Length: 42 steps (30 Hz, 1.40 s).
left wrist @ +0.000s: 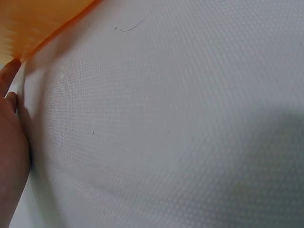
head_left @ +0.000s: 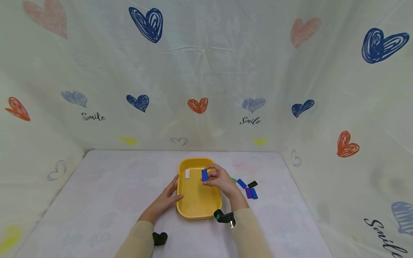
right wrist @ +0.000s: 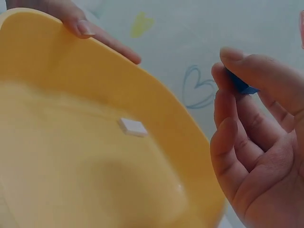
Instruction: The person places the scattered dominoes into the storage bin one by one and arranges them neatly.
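Note:
A yellow plastic tray [head_left: 199,211] with rounded corners sits in the middle of the table. My right hand [head_left: 221,179] pinches a blue domino block [head_left: 204,175] between thumb and fingertips over the tray's right half; in the right wrist view only part of the blue block [right wrist: 240,81] shows past the thumb. A white domino block [head_left: 187,174] lies on the tray floor at the far left. At the tray's left side, my left hand [head_left: 162,202] grips the rim, thumb over the edge and fingers along the outer wall.
Right of the tray lie several more blocks: a blue block [head_left: 241,183], a black block [head_left: 252,184], a purple block [head_left: 248,193] beside another blue block [head_left: 254,194], and a green block [head_left: 233,180] partly hidden by my right hand. A heart-printed curtain [head_left: 206,71] surrounds the table.

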Available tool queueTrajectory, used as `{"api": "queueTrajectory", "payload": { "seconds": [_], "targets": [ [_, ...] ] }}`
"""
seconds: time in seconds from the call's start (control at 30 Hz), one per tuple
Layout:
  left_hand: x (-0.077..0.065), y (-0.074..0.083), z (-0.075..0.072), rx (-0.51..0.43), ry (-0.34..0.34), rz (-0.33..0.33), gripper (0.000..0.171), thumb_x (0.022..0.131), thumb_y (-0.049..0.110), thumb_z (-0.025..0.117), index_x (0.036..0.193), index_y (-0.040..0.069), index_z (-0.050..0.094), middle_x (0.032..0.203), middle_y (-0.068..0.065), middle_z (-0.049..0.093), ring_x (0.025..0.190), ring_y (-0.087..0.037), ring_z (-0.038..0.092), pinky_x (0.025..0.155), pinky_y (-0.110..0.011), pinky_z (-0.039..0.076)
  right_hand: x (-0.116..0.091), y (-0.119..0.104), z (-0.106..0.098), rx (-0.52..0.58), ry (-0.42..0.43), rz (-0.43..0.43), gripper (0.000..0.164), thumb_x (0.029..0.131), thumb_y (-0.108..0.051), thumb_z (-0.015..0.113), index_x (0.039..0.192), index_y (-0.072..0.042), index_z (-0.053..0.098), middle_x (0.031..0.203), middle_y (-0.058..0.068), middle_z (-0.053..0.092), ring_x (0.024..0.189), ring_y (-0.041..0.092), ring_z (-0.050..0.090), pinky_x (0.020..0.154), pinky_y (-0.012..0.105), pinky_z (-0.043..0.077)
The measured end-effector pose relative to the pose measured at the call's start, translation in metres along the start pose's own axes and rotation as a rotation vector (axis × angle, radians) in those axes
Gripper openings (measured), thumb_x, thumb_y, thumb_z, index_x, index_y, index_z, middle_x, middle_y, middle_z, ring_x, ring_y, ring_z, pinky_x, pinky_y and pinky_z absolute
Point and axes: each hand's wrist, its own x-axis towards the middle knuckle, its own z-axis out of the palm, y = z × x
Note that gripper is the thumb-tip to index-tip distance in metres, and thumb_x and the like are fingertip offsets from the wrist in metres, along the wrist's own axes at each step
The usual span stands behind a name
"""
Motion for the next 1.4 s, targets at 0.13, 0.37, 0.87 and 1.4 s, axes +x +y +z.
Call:
{"api": "queueTrajectory", "payload": {
  "seconds": [0.13, 0.37, 0.87, 1.4],
  "targets": [
    [0.003, -0.001, 0.001, -0.020, -0.006, 0.020, 0.090, 0.086, 0.032, 0.074, 0.156, 0.037, 0.019, 0.156, -0.014, 0.029, 0.146, -0.038, 0.011, 0.111, -0.065, 0.006, 0.011, 0.002, 0.007, -0.021, 0.012, 0.017, 0.050, 0.081, 0.000, 0.077, 0.124, -0.005, 0.051, 0.089, 0.008, 0.070, 0.077, 0.020, 0.063, 0.070, 0.027, 0.050],
    [0.003, -0.001, 0.000, -0.049, -0.020, 0.067, 0.090, 0.087, 0.023, 0.073, 0.157, 0.030, 0.017, 0.156, -0.018, 0.029, 0.146, -0.038, 0.013, 0.112, -0.062, 0.006, 0.029, 0.010, 0.018, -0.039, 0.057, 0.030, 0.049, 0.082, -0.004, 0.078, 0.123, -0.008, 0.053, 0.083, 0.004, 0.068, 0.073, 0.019, 0.060, 0.068, 0.027, 0.050],
    [0.003, -0.003, -0.001, 0.026, -0.008, 0.013, 0.087, 0.088, 0.034, 0.072, 0.156, 0.034, 0.020, 0.154, -0.020, 0.032, 0.144, -0.039, 0.019, 0.110, -0.066, 0.009, 0.058, 0.025, 0.034, -0.053, 0.062, 0.031, 0.047, 0.083, -0.001, 0.076, 0.125, -0.005, 0.054, 0.085, 0.007, 0.068, 0.068, 0.018, 0.062, 0.064, 0.027, 0.052],
    [0.003, -0.003, 0.001, 0.031, 0.003, 0.005, 0.086, 0.087, 0.035, 0.072, 0.156, 0.036, 0.020, 0.155, -0.018, 0.032, 0.144, -0.039, 0.020, 0.109, -0.067, 0.009, 0.071, 0.039, 0.049, 0.015, 0.193, 0.064, 0.048, 0.082, 0.002, 0.075, 0.124, -0.003, 0.054, 0.086, 0.009, 0.065, 0.072, 0.018, 0.063, 0.070, 0.028, 0.055]
  ]
}}
